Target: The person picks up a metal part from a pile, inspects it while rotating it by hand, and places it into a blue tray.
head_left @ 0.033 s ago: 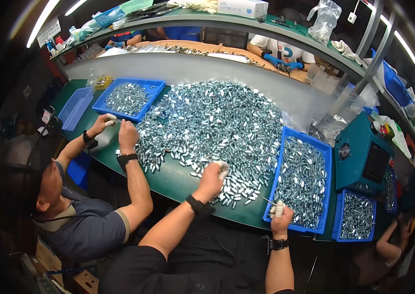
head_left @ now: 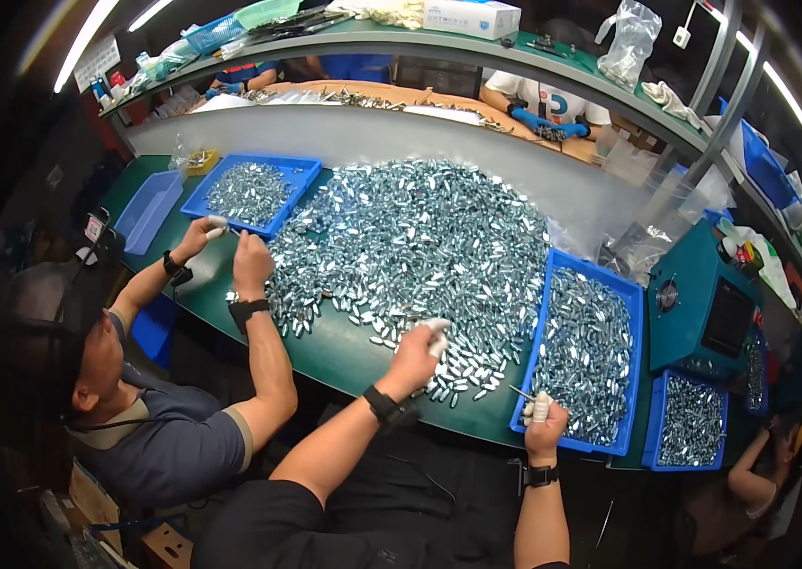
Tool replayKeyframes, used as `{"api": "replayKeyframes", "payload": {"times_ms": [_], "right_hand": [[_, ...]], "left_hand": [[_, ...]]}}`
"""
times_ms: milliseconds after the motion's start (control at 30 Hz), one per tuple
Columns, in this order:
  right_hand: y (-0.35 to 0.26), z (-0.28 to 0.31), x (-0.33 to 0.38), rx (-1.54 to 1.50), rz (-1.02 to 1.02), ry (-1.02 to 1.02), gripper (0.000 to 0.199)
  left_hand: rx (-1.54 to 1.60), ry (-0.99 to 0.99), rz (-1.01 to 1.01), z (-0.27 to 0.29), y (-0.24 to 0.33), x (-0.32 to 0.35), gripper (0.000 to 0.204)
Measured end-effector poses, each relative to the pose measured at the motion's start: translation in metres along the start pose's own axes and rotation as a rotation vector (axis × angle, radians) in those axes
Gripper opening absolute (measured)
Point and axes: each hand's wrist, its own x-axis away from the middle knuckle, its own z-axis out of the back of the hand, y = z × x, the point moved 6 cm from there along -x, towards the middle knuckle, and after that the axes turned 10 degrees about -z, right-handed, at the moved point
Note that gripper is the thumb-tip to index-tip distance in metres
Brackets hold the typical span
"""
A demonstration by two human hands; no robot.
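My left hand point(head_left: 410, 361) is over the near edge of a large pile of small shiny metal parts point(head_left: 420, 228), oblong in shape. White covers wrap its fingertips, which are slightly apart with nothing visible between them. At the front left corner of a blue tray point(head_left: 635, 375), my right hand point(head_left: 544, 425) is closed around a thin metal rod point(head_left: 520, 392), whose tip points up and left. White covers are on these fingers too. The tray is filled with more of the same kind of shiny parts.
A co-worker point(head_left: 173, 427) at left handles something small beside another blue tray point(head_left: 311, 175) of parts. A green machine point(head_left: 704, 296) and a smaller filled tray point(head_left: 655, 458) stand at right. A loaded shelf point(head_left: 373, 45) spans the far side.
My left hand has shifted slightly right, and its curled fingers have straightened over the pile. My right hand stays nearly in place with the rod.
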Motion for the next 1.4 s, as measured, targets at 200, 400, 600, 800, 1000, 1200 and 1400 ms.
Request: {"api": "replayKeyframes", "payload": {"times_ms": [200, 400, 600, 800, 1000, 1200, 1400], "right_hand": [[-0.005, 0.0, -0.002, 0.065, 0.043, -0.017, 0.044], [-0.002, -0.002, -0.002, 0.04, 0.023, -0.027, 0.044], [-0.008, -0.006, -0.002, 0.168, 0.051, -0.085, 0.043], [-0.015, -0.008, -0.002, 0.239, 0.151, -0.121, 0.041], [-0.013, -0.005, 0.001, 0.111, 0.13, -0.134, 0.042], [0.002, 0.003, 0.0, -0.086, -0.035, -0.104, 0.042], [-0.01, -0.005, -0.005, 0.02, 0.103, -0.125, 0.042]], "left_hand": [[0.771, -0.266, 0.303, -0.065, 0.043, 0.03, 0.019], [0.964, -0.274, 0.4, -0.083, 0.051, 0.042, 0.014], [0.982, -0.292, 0.339, -0.085, 0.058, 0.044, 0.014], [0.681, -0.365, 0.472, -0.098, 0.058, 0.055, 0.016], [0.513, -0.335, 0.243, -0.11, 0.07, 0.049, 0.023], [0.355, -0.286, -0.135, -0.104, 0.095, 0.034, 0.018], [0.476, -0.294, -0.123, -0.089, 0.101, 0.029, 0.013]]}}
